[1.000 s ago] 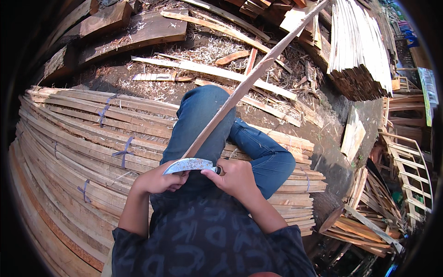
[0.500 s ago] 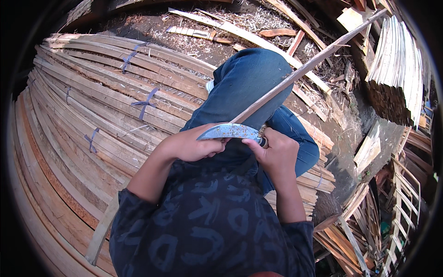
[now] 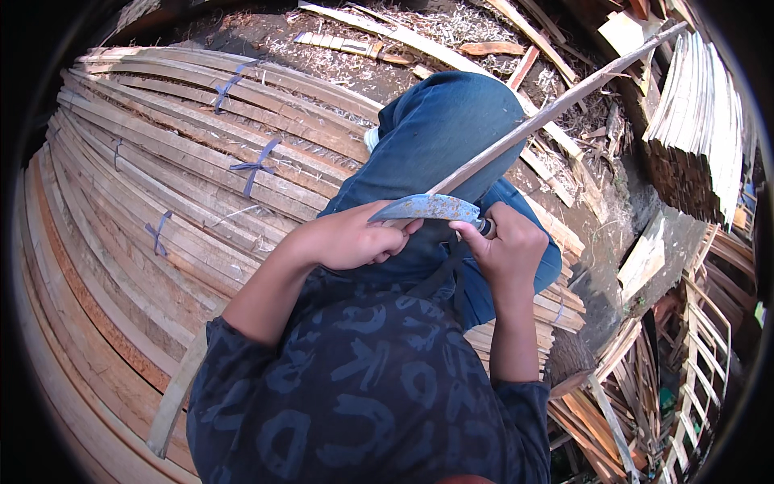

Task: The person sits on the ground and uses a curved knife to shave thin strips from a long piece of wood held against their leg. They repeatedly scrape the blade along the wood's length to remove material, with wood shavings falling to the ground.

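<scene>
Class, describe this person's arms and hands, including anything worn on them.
The left hand and right hand are ungloved, with nothing visible worn at the wrists. The forearms are bare up to short, dark sleeves of a shirt with paler lettering.

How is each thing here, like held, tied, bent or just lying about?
Wooden strip, slanted
Curved knife, unsheathed, crossing the wooden strip
Right grip, closed on the curved knife
Left grip, closed, seemingly around the wooden strip's lower end, partly hidden
Jeans leg, bent at the knee
Long wood pieces, bundled
Purple ties, knotted
Thin boards, stacked
Wood shavings, scattered
</scene>
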The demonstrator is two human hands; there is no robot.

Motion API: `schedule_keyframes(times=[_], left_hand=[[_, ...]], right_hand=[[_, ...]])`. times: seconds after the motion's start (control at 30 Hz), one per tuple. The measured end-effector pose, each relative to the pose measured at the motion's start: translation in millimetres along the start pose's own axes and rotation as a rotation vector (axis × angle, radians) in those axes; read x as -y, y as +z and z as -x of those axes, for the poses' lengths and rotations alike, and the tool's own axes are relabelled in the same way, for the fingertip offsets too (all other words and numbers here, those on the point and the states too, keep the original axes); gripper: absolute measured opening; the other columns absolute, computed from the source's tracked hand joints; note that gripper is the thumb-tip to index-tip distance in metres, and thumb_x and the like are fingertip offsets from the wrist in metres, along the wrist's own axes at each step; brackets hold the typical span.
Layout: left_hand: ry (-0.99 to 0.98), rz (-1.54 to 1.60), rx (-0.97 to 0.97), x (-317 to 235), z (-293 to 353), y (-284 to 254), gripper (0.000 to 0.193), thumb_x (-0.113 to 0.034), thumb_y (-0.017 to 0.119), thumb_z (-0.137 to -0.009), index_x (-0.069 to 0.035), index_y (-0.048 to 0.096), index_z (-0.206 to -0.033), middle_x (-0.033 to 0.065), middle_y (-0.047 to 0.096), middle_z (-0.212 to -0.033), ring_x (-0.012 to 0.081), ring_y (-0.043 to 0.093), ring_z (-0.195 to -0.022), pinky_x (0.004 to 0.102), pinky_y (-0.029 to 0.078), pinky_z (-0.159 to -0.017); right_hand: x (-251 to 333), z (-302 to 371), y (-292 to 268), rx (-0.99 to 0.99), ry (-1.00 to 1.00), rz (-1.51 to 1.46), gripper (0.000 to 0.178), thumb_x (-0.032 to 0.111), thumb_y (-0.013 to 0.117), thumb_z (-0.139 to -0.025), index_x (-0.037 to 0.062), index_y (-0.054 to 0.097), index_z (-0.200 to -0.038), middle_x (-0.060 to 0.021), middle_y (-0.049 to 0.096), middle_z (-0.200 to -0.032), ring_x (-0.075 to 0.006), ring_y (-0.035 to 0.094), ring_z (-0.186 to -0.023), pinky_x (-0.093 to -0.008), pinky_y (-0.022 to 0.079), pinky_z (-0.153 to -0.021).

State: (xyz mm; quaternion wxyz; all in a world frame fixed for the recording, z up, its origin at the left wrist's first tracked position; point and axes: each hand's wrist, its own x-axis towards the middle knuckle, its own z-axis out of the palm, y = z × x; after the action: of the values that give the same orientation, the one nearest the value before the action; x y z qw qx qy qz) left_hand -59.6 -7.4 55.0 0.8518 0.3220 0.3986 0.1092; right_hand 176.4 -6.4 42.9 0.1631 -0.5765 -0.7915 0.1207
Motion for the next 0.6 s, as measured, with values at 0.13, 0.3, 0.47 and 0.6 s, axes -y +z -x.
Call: schedule_keyframes(times=[0.13, 0.3, 0.47, 0.6], left_hand=[[-0.018, 0.032, 0.005, -2, 0, 1, 0.024, -0.007, 0.043, -0.079, -0.004, 0.045, -0.103, -0.0017, 0.041, -0.074, 0.0064, 0.034, -0.062, 0.0227, 0.031, -0.054], [-0.009, 0.077, 0.035, 2, -3, -1, 0.023, -0.005, 0.043, -0.079, -0.005, 0.044, -0.102, -0.0019, 0.039, -0.073, 0.0063, 0.033, -0.061, 0.0232, 0.030, -0.053], [0.006, 0.122, 0.158, 19, 2, -7, 0.017, -0.007, 0.044, -0.081, -0.007, 0.042, -0.097, -0.0021, 0.039, -0.070, 0.0069, 0.035, -0.060, 0.0229, 0.033, -0.053], [0.003, 0.166, 0.143, 20, 3, -5, 0.013, -0.008, 0.044, -0.083, -0.009, 0.039, -0.095, -0.0021, 0.039, -0.070, 0.0063, 0.033, -0.059, 0.0223, 0.033, -0.052]], right_hand=[[-4, -2, -1, -0.013, -0.006, 0.020, 0.063, 0.066, 0.070, -0.071, 0.0093, 0.046, -0.057, -0.0033, 0.041, -0.046, -0.0216, 0.047, -0.040, -0.0337, 0.036, -0.040], [-6, -1, 6, -0.073, 0.034, -0.014, 0.062, 0.063, 0.069, -0.074, 0.0072, 0.048, -0.058, -0.0041, 0.043, -0.047, -0.0231, 0.048, -0.042, -0.0348, 0.036, -0.042], [-116, -15, -9, -0.318, 0.744, -0.184, 0.064, 0.047, 0.050, -0.098, -0.0008, 0.040, -0.057, -0.0030, 0.033, -0.049, -0.0136, 0.028, -0.051, -0.0365, 0.025, -0.048], [-172, 25, -36, -0.360, 0.732, -0.171, 0.062, 0.045, 0.050, -0.099, 0.0003, 0.038, -0.058, -0.0023, 0.031, -0.051, -0.0117, 0.029, -0.052, -0.0349, 0.024, -0.048]])
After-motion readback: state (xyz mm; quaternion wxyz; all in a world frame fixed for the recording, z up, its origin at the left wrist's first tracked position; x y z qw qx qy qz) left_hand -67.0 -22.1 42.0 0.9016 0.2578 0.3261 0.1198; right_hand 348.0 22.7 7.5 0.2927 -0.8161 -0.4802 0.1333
